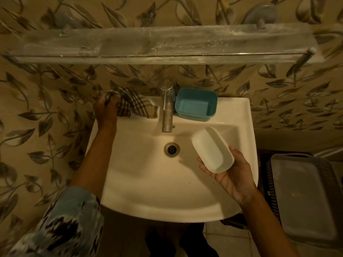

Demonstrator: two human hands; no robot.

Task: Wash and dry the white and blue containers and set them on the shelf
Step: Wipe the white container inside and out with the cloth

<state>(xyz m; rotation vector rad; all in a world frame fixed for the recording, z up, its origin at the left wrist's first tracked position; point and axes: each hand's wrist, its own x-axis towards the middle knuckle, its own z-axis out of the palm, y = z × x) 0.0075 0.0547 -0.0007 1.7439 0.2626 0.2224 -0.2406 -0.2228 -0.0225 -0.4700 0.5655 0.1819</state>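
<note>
Left hand (pixel 106 110) grips the checked cloth (pixel 133 102) on the sink (pixel 148 201) rim; right hand (pixel 228 175) holds the white container (pixel 213 150).

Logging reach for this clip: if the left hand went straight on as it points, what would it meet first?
The left hand grips the cloth; past it, likely the wall behind the sink, though depth is unclear.

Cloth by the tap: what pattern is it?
The cloth is brown-and-cream checked; head view.
</note>
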